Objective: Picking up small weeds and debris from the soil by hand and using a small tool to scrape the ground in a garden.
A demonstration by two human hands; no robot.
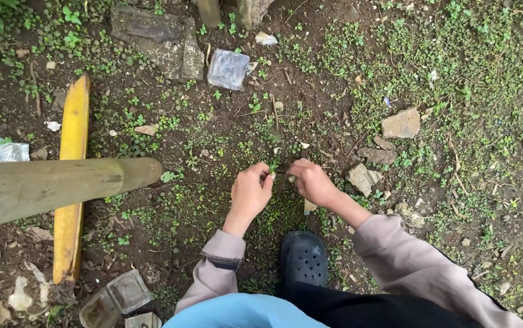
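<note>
Small green weed (pixel 273 166) between pinching left hand (pixel 250 191) and right hand (pixel 311 181).

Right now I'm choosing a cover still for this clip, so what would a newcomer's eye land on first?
Probably the two hands, left hand and right hand, meeting at mid-frame and pinching a small green weed in the dark soil. Next comes the yellow board lying lengthwise on the left, crossed by a thick pale log. A black clog sits just below the hands.
</note>
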